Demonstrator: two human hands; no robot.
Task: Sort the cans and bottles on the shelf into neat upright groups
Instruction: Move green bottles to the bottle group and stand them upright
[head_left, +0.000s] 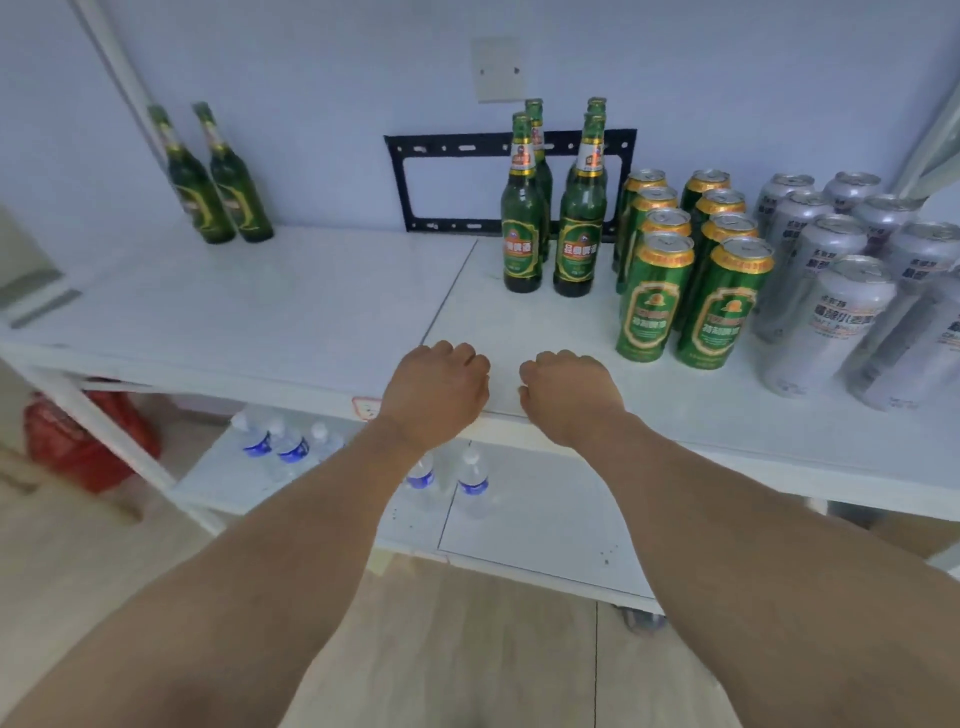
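Note:
On the white shelf top (260, 312) stand upright groups. Two green glass bottles (218, 182) are at the back left. Several more green bottles (556, 208) stand in the middle right. Beside them are two rows of green and gold cans (685, 270), then several silver cans (852, 280) at the far right. My left hand (434, 392) and my right hand (569, 397) rest side by side on the shelf's front edge, fingers curled under into fists, holding nothing.
A black metal bracket (415, 176) leans on the wall behind the bottles. A lower shelf (545, 525) holds several water bottles (291, 447). A red bag (78, 436) sits on the floor at the left. A white frame post (119, 83) rises at the back left.

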